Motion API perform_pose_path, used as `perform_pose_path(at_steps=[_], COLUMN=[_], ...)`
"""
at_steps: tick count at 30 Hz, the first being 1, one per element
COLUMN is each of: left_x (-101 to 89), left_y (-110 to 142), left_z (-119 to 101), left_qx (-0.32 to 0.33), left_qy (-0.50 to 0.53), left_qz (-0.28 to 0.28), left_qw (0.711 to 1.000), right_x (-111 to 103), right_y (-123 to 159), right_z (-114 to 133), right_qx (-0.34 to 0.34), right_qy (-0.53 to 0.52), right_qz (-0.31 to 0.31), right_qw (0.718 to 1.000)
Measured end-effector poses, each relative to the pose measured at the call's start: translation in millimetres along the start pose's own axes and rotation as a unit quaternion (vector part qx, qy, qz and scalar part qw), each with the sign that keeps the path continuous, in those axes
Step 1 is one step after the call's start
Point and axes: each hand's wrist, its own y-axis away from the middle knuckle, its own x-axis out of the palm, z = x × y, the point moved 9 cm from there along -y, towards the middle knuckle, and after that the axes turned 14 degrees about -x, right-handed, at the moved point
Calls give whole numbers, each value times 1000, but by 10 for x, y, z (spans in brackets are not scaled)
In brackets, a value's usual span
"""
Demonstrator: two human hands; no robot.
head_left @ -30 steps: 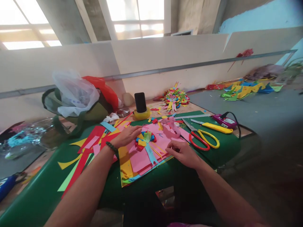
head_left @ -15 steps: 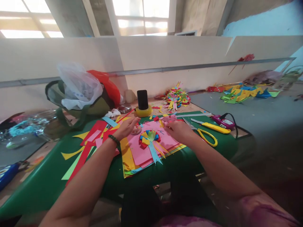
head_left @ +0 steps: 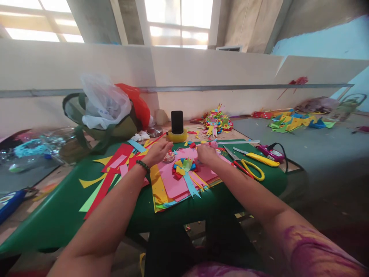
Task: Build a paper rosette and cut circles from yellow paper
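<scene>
My left hand [head_left: 159,151] hovers over the left edge of the pink paper sheets [head_left: 170,186], beside a small clear round dish [head_left: 168,157]. Its fingers reach forward, slightly bent, and I see nothing held in them. Over the right part of the sheets, my right hand [head_left: 206,154] is closed, knuckles up; what its fingers pinch is hidden. Between the hands lies a paper rosette [head_left: 184,167] in red, blue, yellow and green, its light blue, pink and yellow tails pointing toward me. A pink paper piece [head_left: 213,144] shows just beyond my right hand.
Scissors [head_left: 253,171], a yellow box cutter [head_left: 263,158] and a purple corded device [head_left: 272,152] lie to the right. Coloured paper strips [head_left: 106,182] spread left. Behind stand a phone [head_left: 177,122] on a yellow tape roll [head_left: 177,136], a rosette pile [head_left: 216,121] and a bag [head_left: 115,129].
My right hand has drawn slightly left and closed tighter, with its fingers now turned out of sight. My left hand's fingers have bent a little. The whole view has shifted slightly.
</scene>
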Motion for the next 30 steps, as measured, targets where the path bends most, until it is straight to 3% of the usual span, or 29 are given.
perform_pose_path(at_steps=[14, 19, 23, 30], left_x=[-64, -103, -113, -61], left_y=[7, 8, 16, -6], left_z=[29, 76, 16, 112], left_qx=[-5, -26, -6, -60], left_qy=[-13, -26, -28, 70], left_qz=[-16, -29, -29, -11], left_qw=[1000, 999, 999, 996], right_x=[-62, -211, -324, -378], right_y=[-19, -5, 26, 39], right_z=[-144, -168, -109, -103], right_qx=[23, 8, -34, -74], right_qy=[-52, -90, -132, -191], right_qz=[-59, -129, -190, -264], right_qw=[997, 987, 972, 943])
